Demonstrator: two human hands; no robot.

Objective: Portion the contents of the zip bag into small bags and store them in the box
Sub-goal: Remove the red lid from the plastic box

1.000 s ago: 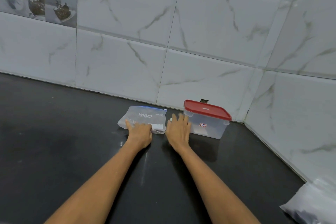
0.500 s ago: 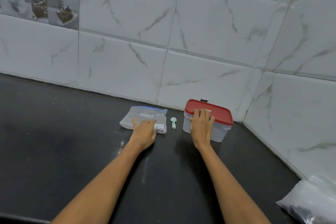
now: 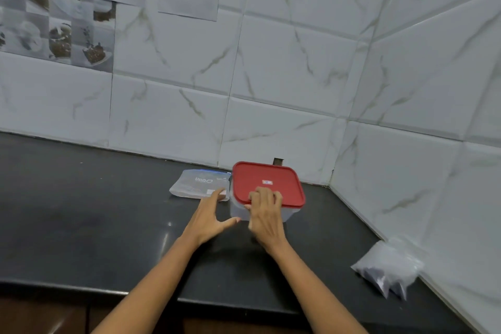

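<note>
Plastic packet (image 3: 388, 270) against right wall

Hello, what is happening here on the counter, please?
A person stands at a black counter. The right hand grips the near edge of the red lid of a clear plastic box; the lid is still on. The left hand hovers open beside it. A zip bag lies behind, untouched.

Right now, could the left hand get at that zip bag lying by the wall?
Probably yes: the left hand is open, its fingertips at the zip bag, with nothing between them. The box sits to its right.
</note>
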